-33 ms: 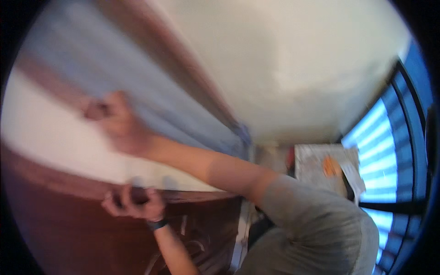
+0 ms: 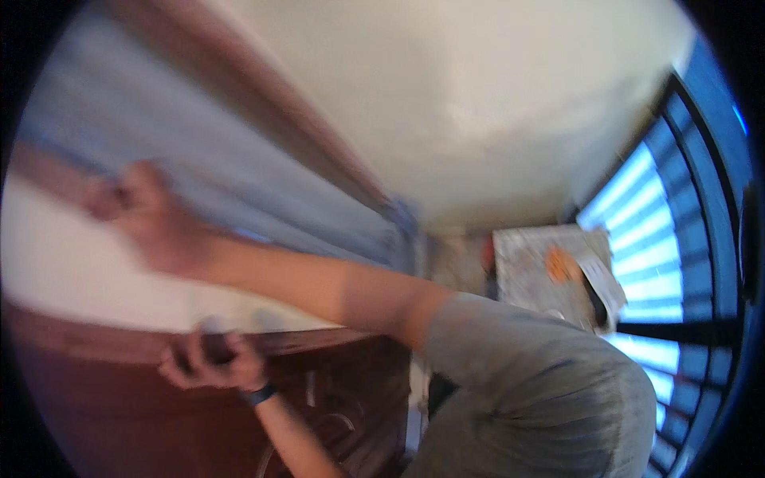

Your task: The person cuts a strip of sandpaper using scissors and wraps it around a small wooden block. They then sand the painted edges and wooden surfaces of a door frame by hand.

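My right hand (image 2: 151, 211) reaches far to the left from a grey sleeve. It is closed around a small dark reddish-brown thing (image 2: 103, 199), too blurred to name. The hand lies over the border between a pale cream strip (image 2: 80, 259) and a blurred blue-grey surface (image 2: 263, 151). Lower down, my left hand (image 2: 219, 364), with a dark band on the wrist, has its fingers curved and apart at a reddish-brown edge (image 2: 88, 338) below the cream strip. Whether it touches the edge is unclear. Beneath it spreads a dark reddish-brown panel (image 2: 111, 414) with curved lines.
A pale wall (image 2: 510, 103) rises beyond a brown strip of trim (image 2: 271, 95). Toward the right stands a worn, pale-topped table (image 2: 518, 267), bearing an orange thing (image 2: 562, 263) and a whitish sheet (image 2: 602, 283). Dark bars (image 2: 697, 179) cross a bright window at the far right.
My right hand has moved left along the border, still closed on the small thing. The whole view has shifted slightly, and my left hand appears a little further left and lower.
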Tool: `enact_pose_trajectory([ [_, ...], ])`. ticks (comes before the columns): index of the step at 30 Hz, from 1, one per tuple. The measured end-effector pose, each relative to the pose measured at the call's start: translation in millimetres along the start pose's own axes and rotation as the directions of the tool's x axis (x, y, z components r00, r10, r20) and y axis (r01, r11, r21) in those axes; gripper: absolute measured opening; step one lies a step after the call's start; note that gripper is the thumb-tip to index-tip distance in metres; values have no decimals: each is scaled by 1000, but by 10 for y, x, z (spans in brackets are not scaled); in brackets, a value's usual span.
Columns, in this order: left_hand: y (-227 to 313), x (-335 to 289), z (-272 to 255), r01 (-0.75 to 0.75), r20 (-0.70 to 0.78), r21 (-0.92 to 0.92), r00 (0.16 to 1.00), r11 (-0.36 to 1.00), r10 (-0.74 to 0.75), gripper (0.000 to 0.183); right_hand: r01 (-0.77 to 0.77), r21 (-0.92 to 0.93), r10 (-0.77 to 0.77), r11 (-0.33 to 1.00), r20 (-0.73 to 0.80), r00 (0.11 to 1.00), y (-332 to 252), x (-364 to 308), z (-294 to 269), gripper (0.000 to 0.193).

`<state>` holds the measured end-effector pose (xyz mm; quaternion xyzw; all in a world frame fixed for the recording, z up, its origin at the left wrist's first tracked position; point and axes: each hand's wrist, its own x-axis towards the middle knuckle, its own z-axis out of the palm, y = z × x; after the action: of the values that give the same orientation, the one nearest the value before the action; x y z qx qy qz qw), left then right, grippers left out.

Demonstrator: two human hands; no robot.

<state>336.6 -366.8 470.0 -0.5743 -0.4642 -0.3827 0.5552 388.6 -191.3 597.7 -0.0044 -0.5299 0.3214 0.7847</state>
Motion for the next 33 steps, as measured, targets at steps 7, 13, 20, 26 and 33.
enact_pose_trajectory([
  [7, -137, -3, -267, -99, -71, -39, 993, 994, 96, 40, 118, -157, -163, 980, -316, 935, -1116, -270, 119, 41],
  [13, 440, -310, -146, -3, 63, -99, 998, 995, 9, 48, -256, -433, 319, 865, 80, 944, -1487, -1971, -2191, 56],
  [20, 3153, -2968, -563, 949, 973, -147, 88, 278, 213, 55, -626, -741, 683, 243, -327, 653, -2692, -2766, -4897, 42],
  [26, 4520, -3943, -329, 849, 709, 528, -451, 16, 542, 91, -429, -851, 279, -303, -509, 814, -4330, -2847, -5693, 46],
  [33, 5160, -4204, 317, 799, 616, 588, -540, 121, 574, 125, -756, -379, 7, -534, -896, 444, -5255, -4683, -5725, 55],
])
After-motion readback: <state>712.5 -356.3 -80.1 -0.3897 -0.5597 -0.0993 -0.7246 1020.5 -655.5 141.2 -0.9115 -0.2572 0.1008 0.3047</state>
